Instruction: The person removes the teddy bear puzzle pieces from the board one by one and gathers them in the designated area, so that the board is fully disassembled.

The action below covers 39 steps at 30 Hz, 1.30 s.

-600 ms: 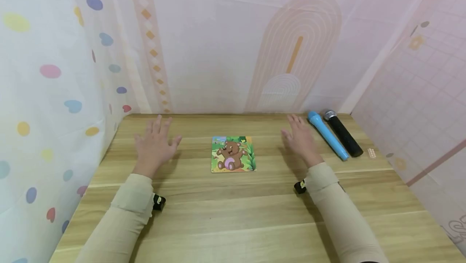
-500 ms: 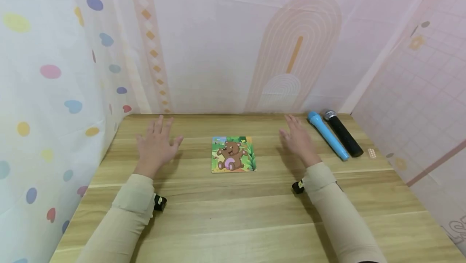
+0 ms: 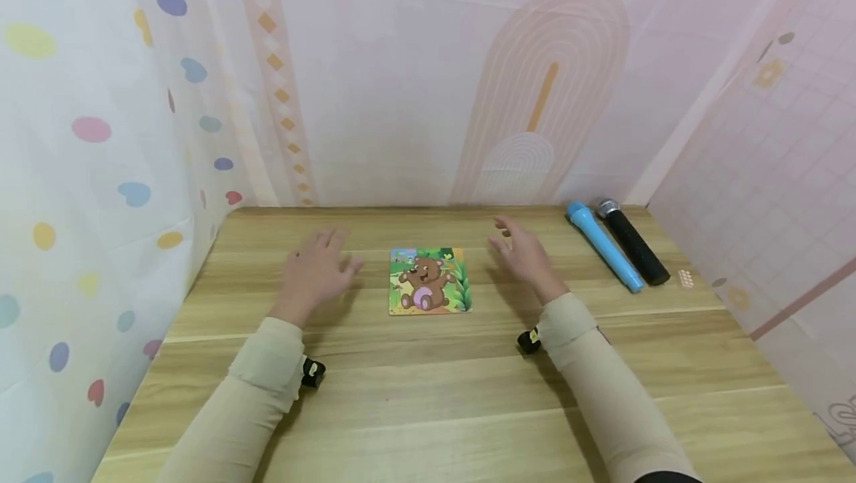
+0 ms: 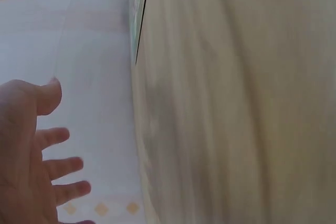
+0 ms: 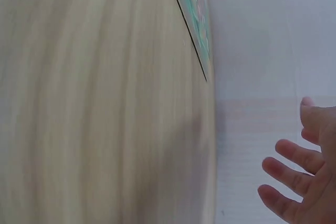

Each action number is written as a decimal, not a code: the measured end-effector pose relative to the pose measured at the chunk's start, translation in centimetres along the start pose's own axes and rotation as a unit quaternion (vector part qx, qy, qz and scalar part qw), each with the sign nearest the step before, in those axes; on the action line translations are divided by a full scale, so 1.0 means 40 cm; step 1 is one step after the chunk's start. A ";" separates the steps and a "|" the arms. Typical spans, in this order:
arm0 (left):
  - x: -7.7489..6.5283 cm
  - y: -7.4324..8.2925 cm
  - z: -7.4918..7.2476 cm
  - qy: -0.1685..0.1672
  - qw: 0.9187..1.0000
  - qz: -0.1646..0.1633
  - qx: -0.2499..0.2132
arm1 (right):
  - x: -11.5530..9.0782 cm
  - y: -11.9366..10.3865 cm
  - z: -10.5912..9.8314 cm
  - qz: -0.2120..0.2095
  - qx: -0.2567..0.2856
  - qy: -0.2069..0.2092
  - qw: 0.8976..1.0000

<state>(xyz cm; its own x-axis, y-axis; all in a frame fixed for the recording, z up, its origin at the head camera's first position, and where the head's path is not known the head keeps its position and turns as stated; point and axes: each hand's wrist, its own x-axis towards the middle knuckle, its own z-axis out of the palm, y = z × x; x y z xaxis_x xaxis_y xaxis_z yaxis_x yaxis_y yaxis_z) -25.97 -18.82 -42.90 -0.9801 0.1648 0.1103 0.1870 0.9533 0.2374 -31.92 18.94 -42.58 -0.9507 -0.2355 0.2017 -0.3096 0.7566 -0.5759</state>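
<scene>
A square picture board with a cartoon bear (image 3: 430,281) lies flat in the middle of the wooden table. To its left, my left hand (image 3: 317,273) hovers with fingers spread and touches nothing. On the other side my right hand (image 3: 526,253) is held above the table, its fingers loosely bent and nothing in them. A gap separates each hand from the board. In the left wrist view, the board's edge (image 4: 139,14) shows at the top, apart from the thumb and fingers. The right wrist view also catches a corner of the board (image 5: 195,11), well away from the fingertips.
A blue microphone (image 3: 604,247) and a black microphone (image 3: 633,242) lie side by side at the back right. Near them is a small pale dotted patch (image 3: 685,279). Patterned cloth (image 3: 388,96) rises behind the table (image 3: 428,409) and along both sides.
Both hands have moved inward, toward the board: the left to the right, the right to the left. The board and microphones have stayed in place on the table.
</scene>
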 end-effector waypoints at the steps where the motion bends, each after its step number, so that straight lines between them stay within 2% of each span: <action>1: -0.001 0.009 0.004 -0.007 1.000 0.008 0.000 | 0.002 -0.003 0.006 -0.004 0.006 -0.004 1.000; 7: -0.003 0.062 0.025 -0.036 0.998 0.046 -0.001 | 0.014 -0.028 0.046 -0.024 0.047 -0.042 0.998; 12: 0.006 0.097 0.031 -0.045 0.998 0.041 -0.011 | 0.026 -0.039 0.076 -0.007 0.078 -0.122 0.989; 16: 0.017 0.121 0.036 -0.061 0.997 0.043 -0.009 | 0.031 -0.042 0.093 0.003 0.074 -0.168 0.983; 24: 0.030 0.159 0.045 -0.102 0.993 0.062 -0.012 | 0.042 -0.055 0.117 -0.019 -0.014 -0.169 0.985; 29: 0.031 0.166 0.061 -0.145 0.987 0.067 0.014 | 0.042 -0.062 0.122 -0.022 -0.051 -0.166 0.985; 33: 0.030 0.166 0.076 -0.177 0.982 0.069 0.022 | 0.036 -0.063 0.123 -0.013 -0.062 -0.168 0.984; 39: 0.027 0.175 0.075 -0.178 0.982 0.069 0.006 | 0.027 -0.074 0.117 0.005 -0.057 -0.164 0.985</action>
<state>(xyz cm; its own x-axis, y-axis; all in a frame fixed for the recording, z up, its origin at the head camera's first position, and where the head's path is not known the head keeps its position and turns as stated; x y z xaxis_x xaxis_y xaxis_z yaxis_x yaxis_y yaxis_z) -25.93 -11.22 -44.03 -0.9072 0.3681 -0.2038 0.3205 0.9184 0.2320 -32.11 13.59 -44.38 -0.9138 -0.3980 -0.0815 -0.3141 0.8194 -0.4795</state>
